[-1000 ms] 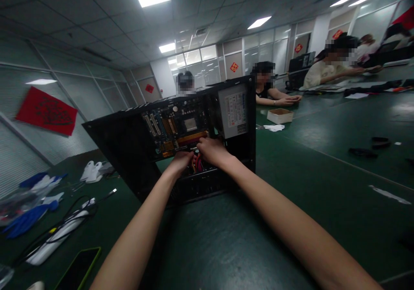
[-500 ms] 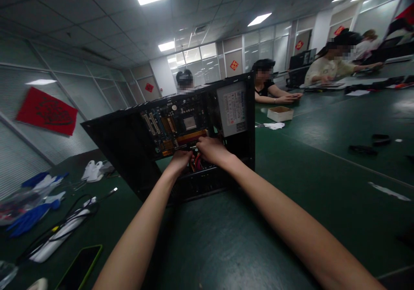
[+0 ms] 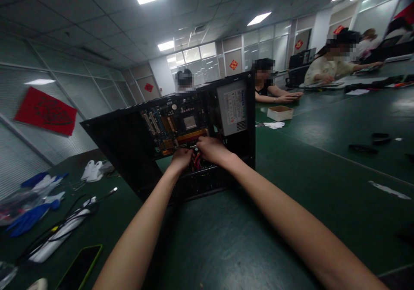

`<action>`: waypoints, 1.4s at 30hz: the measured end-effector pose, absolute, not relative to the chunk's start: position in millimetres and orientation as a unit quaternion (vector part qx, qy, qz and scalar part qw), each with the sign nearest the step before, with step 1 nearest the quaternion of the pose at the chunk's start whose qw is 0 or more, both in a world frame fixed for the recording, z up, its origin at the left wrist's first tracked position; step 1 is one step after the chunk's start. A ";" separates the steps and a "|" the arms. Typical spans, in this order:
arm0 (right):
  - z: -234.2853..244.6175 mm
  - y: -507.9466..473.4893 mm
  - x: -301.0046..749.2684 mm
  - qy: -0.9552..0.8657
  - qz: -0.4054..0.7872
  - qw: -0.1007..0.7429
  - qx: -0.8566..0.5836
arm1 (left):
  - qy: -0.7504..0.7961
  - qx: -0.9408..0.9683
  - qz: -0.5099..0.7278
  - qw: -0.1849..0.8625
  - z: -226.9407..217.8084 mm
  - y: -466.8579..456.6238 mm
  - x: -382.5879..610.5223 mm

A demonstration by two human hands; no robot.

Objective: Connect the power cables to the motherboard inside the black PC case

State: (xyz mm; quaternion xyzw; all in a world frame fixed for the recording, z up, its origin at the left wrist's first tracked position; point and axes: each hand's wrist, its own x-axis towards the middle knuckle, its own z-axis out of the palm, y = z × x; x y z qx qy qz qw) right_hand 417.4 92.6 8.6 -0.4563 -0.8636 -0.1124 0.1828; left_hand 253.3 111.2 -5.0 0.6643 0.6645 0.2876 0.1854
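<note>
A black computer case stands on the green table with its side open towards me. Inside it sit a motherboard and, at the upper right, a silver power supply with a white label. My left hand is closed at the motherboard's lower edge, fingertips pinched together. Beside it, my right hand is bent closed near the memory slots. Red and dark cables hang between and just below the two hands. Whatever the fingertips grip is hidden behind them.
On the left lie a white power strip with a black cord, blue gloves and a phone in a green-edged case. Beyond the case, a small box stands near a seated person. Another person sits further right.
My left hand has shifted very slightly at the motherboard's lower edge. The right hand and the case stay almost where they were.
</note>
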 end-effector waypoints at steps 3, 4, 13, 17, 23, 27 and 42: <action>7.3 95.0 417.5 -0.867 -0.117 0.181 -0.450 | 0.672 0.664 0.278 0.172 -4.9 112.3 253.0; 6.6 96.0 417.5 -0.868 -0.119 0.181 -0.447 | 0.674 0.664 0.277 0.170 -5.0 112.8 253.0; 2.0 98.3 421.3 -0.870 -0.127 0.185 -0.439 | 0.675 0.666 0.273 0.164 -5.9 115.8 253.3; 2.1 95.6 423.1 -0.868 -0.131 0.194 -0.439 | 0.666 0.675 0.272 0.162 -9.4 113.9 255.2; 3.1 92.4 423.0 -0.863 -0.129 0.196 -0.448 | 0.660 0.691 0.264 0.129 -11.4 109.8 257.2; 2.3 94.1 422.5 -0.863 -0.116 0.190 -0.453 | 0.661 0.696 0.253 0.125 -10.1 108.3 257.5; -0.8 105.5 416.8 -0.868 -0.109 0.190 -0.446 | 0.662 0.694 0.247 0.139 -11.8 109.8 258.3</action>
